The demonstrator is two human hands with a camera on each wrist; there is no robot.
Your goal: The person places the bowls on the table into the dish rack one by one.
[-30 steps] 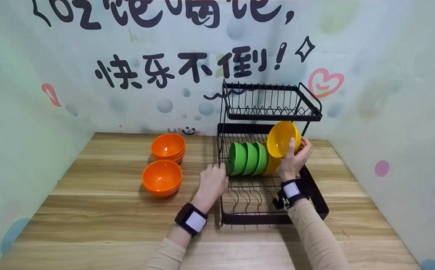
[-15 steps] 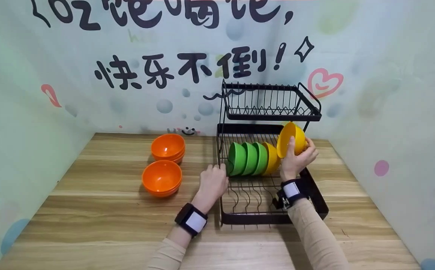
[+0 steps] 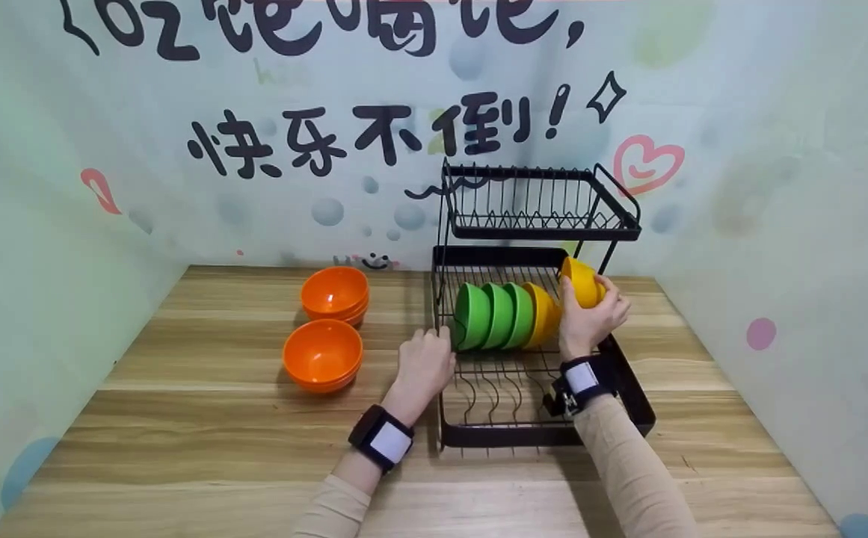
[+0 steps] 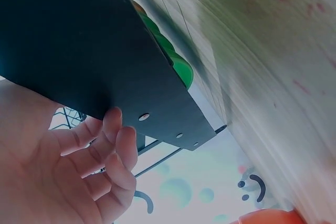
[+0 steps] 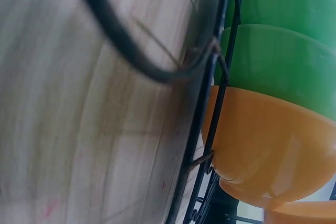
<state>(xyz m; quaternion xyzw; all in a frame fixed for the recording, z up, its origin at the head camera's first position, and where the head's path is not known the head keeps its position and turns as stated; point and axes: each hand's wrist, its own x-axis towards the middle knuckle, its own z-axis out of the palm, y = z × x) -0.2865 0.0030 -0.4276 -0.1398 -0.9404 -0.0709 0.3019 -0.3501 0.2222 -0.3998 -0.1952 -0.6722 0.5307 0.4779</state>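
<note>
Orange bowls: two stacks on the wood-look table [image 3: 202,441]; the back stack [image 3: 335,291] stands just behind the front stack [image 3: 323,353], mouths up.
Left hand [image 3: 425,362]: fingers curled, gripping the left edge of the rack [image 3: 512,436]; the left wrist view has the fingertips against its dark side panel [image 4: 94,51]. A dark band [image 3: 381,439] circles the wrist.
Rack: black, two tiers; the upper tier [image 3: 531,233] sits over the back of the lower one.
Green bowls [image 3: 499,317]: three on edge in a row in the lower tier, mouths facing left.
Seated bowl [image 3: 543,317]: yellow, on edge, nested right behind the last green one.
Held bowl [image 3: 583,282]: also yellow, tilted, mouth to the left, over the lower tier's right side near the seated bowl; whether they touch cannot be told.
Right hand [image 3: 591,323]: grips the held bowl, thumb on the left, fingers on the right.
Heart [image 3: 649,166]: pink, on the wall, right of the upper tier.
</note>
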